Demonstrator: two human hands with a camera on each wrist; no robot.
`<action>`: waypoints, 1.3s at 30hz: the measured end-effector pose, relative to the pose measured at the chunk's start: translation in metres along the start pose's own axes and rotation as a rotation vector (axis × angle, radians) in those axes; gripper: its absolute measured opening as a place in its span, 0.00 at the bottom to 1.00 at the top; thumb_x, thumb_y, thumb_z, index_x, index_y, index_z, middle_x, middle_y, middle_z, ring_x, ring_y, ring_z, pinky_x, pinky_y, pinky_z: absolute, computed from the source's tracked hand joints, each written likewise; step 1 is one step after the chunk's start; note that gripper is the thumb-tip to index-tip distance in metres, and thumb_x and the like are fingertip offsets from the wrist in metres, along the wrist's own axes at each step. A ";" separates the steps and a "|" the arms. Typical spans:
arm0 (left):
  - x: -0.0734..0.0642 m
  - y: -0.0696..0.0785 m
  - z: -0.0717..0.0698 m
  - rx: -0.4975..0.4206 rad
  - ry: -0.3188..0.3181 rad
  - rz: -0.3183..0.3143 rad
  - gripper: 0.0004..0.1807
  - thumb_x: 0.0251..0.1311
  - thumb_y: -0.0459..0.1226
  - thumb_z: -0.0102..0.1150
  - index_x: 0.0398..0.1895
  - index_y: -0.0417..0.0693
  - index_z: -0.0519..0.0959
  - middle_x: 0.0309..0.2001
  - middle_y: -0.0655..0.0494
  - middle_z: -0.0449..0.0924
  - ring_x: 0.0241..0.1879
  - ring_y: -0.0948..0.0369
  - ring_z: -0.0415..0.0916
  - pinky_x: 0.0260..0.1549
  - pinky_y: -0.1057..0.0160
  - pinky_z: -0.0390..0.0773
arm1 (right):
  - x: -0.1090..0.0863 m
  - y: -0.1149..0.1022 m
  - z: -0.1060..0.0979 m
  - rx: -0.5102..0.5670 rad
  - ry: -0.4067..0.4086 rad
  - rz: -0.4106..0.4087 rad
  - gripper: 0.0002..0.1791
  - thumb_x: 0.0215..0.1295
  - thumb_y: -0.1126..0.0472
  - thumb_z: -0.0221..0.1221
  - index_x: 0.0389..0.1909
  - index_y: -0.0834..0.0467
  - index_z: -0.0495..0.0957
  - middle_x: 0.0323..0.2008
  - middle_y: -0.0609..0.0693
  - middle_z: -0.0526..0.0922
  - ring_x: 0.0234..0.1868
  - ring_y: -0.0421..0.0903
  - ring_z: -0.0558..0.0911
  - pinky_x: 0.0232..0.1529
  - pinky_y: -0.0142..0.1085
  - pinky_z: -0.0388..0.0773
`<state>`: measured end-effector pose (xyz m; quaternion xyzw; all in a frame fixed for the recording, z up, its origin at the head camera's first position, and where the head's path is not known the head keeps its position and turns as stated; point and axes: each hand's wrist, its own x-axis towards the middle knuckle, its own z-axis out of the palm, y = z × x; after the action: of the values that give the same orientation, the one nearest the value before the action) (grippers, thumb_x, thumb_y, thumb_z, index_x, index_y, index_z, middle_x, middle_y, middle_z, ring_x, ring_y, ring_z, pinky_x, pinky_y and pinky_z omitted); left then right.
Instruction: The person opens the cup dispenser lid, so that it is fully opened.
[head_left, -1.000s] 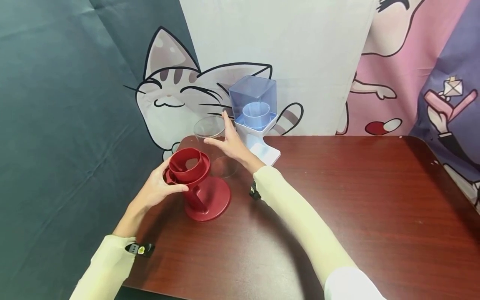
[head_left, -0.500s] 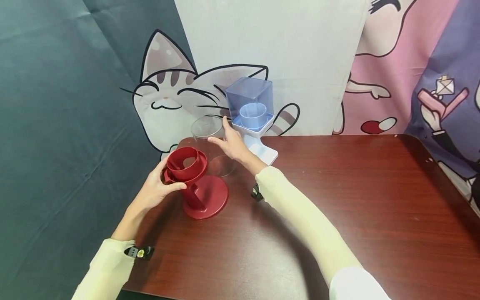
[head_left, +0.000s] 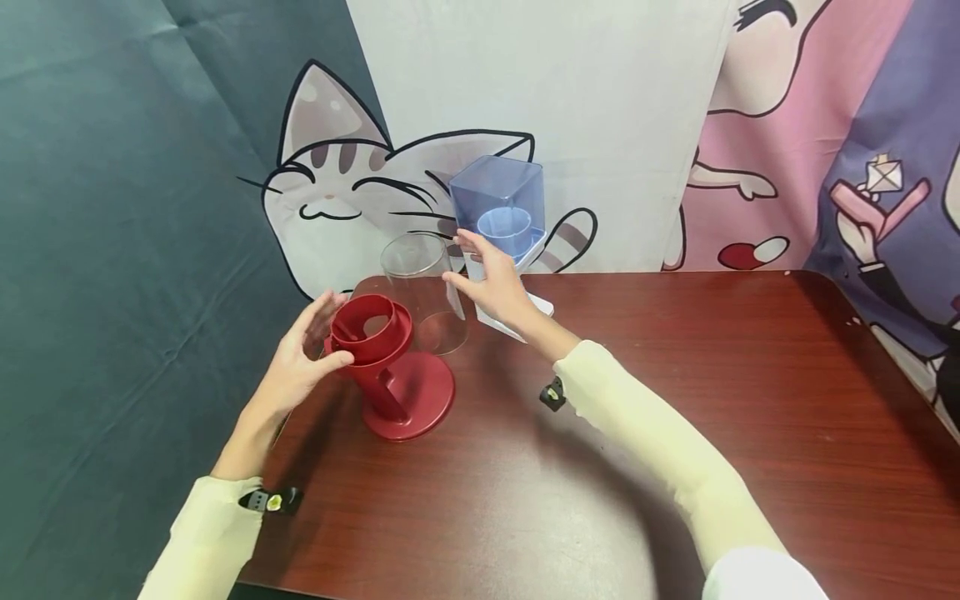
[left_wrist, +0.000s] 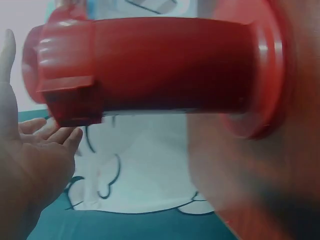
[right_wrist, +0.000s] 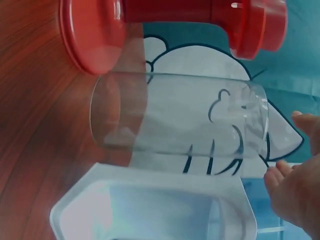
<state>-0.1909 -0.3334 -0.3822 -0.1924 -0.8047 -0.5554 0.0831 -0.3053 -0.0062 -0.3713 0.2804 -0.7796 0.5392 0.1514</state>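
Observation:
A red stand with a round base, a side column and a ring-shaped top stands upright on the table's left part. My left hand is beside its top, thumb and fingers spread. In the left wrist view a gap shows between thumb and the red stand; whether a fingertip touches it I cannot tell. Behind the stand is a clear glass cylinder, upright and open at the top. Near its rim hovers my right hand, fingers extended, holding nothing. That hand partly hides a white stand with a blue see-through box.
The brown wooden table runs far to the right. Cloth with cartoon cats hangs right behind its back edge, and a dark green cloth closes in the left side. The glass cylinder stands close between the red and white stands.
My left hand has loosened from the red stand's top and drawn slightly left. The right hand has moved right, off the glass cylinder's rim. The stands and cylinder keep their places.

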 end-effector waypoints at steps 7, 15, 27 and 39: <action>0.022 0.030 -0.011 -0.018 0.060 0.105 0.51 0.61 0.17 0.67 0.85 0.42 0.54 0.82 0.41 0.58 0.82 0.49 0.53 0.76 0.66 0.60 | -0.012 0.013 -0.031 0.147 0.230 -0.082 0.19 0.66 0.70 0.72 0.55 0.70 0.81 0.42 0.63 0.87 0.43 0.54 0.85 0.50 0.45 0.82; 0.062 0.071 -0.003 -0.047 0.104 0.145 0.52 0.61 0.22 0.71 0.85 0.40 0.53 0.84 0.47 0.54 0.83 0.53 0.50 0.78 0.62 0.55 | -0.017 0.028 -0.062 0.076 0.344 0.023 0.38 0.64 0.61 0.75 0.72 0.66 0.71 0.66 0.63 0.78 0.65 0.58 0.78 0.64 0.50 0.76; 0.129 0.107 0.044 -0.143 0.089 0.094 0.54 0.66 0.31 0.72 0.87 0.45 0.47 0.86 0.55 0.49 0.82 0.65 0.49 0.78 0.68 0.53 | -0.015 0.059 -0.076 0.028 0.082 0.390 0.74 0.54 0.42 0.80 0.87 0.55 0.37 0.86 0.52 0.42 0.85 0.47 0.45 0.82 0.47 0.50; 0.174 0.102 0.107 -0.123 0.182 -0.072 0.58 0.66 0.38 0.75 0.87 0.41 0.43 0.86 0.51 0.44 0.82 0.68 0.45 0.74 0.77 0.51 | -0.004 0.067 -0.064 0.070 0.081 0.313 0.67 0.52 0.49 0.83 0.85 0.55 0.49 0.77 0.56 0.66 0.75 0.51 0.67 0.78 0.48 0.62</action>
<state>-0.3001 -0.1653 -0.2736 -0.1170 -0.7648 -0.6213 0.1239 -0.3463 0.0718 -0.3999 0.1386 -0.7878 0.5939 0.0869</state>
